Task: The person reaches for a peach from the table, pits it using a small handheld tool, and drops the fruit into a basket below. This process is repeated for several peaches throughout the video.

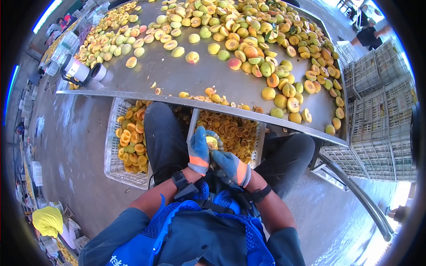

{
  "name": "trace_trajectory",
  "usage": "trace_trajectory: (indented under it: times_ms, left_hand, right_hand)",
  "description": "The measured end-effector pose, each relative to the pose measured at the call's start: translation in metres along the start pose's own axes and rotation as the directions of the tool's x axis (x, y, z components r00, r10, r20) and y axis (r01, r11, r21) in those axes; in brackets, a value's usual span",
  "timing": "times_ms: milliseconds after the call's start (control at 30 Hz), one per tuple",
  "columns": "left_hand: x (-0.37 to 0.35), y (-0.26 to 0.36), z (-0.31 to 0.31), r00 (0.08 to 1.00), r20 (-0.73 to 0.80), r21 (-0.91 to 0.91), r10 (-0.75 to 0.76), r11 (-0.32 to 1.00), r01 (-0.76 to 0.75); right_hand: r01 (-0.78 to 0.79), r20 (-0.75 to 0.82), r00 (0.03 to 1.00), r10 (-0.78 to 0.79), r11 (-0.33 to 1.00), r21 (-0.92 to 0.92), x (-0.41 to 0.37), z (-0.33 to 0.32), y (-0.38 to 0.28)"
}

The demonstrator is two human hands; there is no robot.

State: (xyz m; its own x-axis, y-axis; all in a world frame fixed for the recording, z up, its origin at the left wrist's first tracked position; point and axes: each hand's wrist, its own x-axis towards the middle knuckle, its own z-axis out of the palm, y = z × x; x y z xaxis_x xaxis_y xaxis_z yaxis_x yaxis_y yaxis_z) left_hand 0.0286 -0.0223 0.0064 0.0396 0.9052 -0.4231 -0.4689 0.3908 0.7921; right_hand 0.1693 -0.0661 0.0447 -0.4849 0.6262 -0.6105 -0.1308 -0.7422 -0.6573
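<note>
My left hand (pixel 199 150), in a blue-grey glove with an orange band, is closed around a yellow peach (pixel 212 142) in front of my lap. Against the near side of that fruit is my right hand (pixel 231 167), in a matching glove. Its fingers are curled, and whatever they hold is hidden. Just beyond the hands, between my knees, a white crate (pixel 192 125) contains many cut, brownish-orange peach pieces (pixel 228 128). By my left knee, another white crate (pixel 108 153) is filled with peach halves (pixel 128 135).
A metal table (pixel 173 73) spans the front, heaped with halved peaches (pixel 248 42). Two cup-like containers (pixel 76 70) stand at its left corner. Stacked plastic crates (pixel 377 115) rise on the right. A person in a yellow head covering (pixel 48 221) is at lower left.
</note>
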Motion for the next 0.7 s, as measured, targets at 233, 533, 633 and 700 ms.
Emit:
trace_trajectory:
  times_ms: [233,533,633,700]
  left_hand:
    - [0.002,-0.004,0.006,0.998,-0.066,-0.052,0.02,0.998,-0.024]
    - [0.005,-0.003,-0.002,0.993,0.1,-0.088,-0.058,0.994,0.067]
    - [0.007,-0.001,-0.002,0.971,0.209,-0.099,-0.115,0.985,0.138]
    - [0.012,-0.001,-0.006,0.935,0.304,-0.117,-0.182,0.967,0.226]
  right_hand:
    - [0.297,-0.073,0.941,-0.332,0.907,-0.298,0.017,0.004,0.02]
    - [0.027,0.12,0.991,-0.06,0.965,0.26,0.008,-0.007,0.018]
    - [-0.105,0.279,0.959,-0.047,0.855,0.507,0.009,-0.009,0.021]
    - [-0.139,0.34,0.938,-0.073,0.817,0.56,0.005,-0.007,0.018]
